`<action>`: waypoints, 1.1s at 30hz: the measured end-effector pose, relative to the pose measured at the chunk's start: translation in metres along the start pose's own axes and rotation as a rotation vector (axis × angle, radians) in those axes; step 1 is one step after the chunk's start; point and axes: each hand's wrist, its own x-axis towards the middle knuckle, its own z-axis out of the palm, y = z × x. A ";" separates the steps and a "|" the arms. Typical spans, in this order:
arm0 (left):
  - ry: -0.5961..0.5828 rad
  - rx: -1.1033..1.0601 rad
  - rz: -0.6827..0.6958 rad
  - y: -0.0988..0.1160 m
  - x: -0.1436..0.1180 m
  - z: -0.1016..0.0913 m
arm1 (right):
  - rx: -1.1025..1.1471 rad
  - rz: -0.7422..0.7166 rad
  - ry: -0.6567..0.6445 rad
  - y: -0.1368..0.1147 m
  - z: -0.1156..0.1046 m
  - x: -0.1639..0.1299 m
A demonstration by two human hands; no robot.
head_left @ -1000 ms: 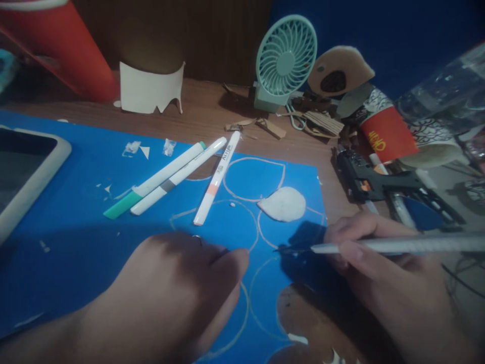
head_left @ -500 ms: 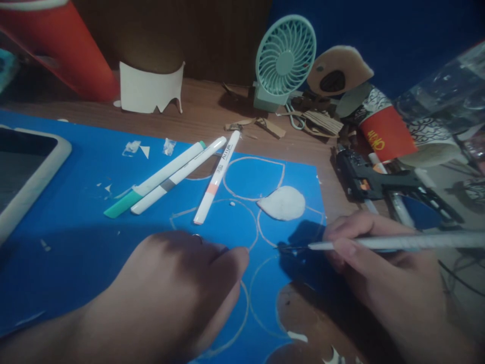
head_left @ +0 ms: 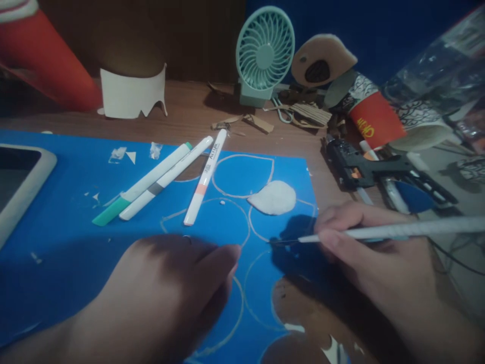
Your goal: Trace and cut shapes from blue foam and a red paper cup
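Brown wooden tabletop [head_left: 185, 111], upper frame; curled left hand [head_left: 170, 285] (contents hidden) should steady flat blue sheet [head_left: 71, 217] while right hand [head_left: 373, 258], lower right, guides its pinched slim white tool [head_left: 420, 227] slowly.

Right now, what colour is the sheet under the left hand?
The sheet is blue, with pale outlines drawn on it; it shows best in the head view.
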 end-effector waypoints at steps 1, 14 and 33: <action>-0.026 0.019 0.008 0.000 0.000 0.000 | 0.006 0.014 0.010 0.000 0.000 0.000; -0.125 0.080 0.022 -0.003 0.000 -0.005 | -0.025 0.020 0.048 -0.005 0.004 0.004; -0.109 0.136 0.031 -0.002 0.000 -0.006 | -0.203 0.066 -0.101 -0.015 0.000 0.014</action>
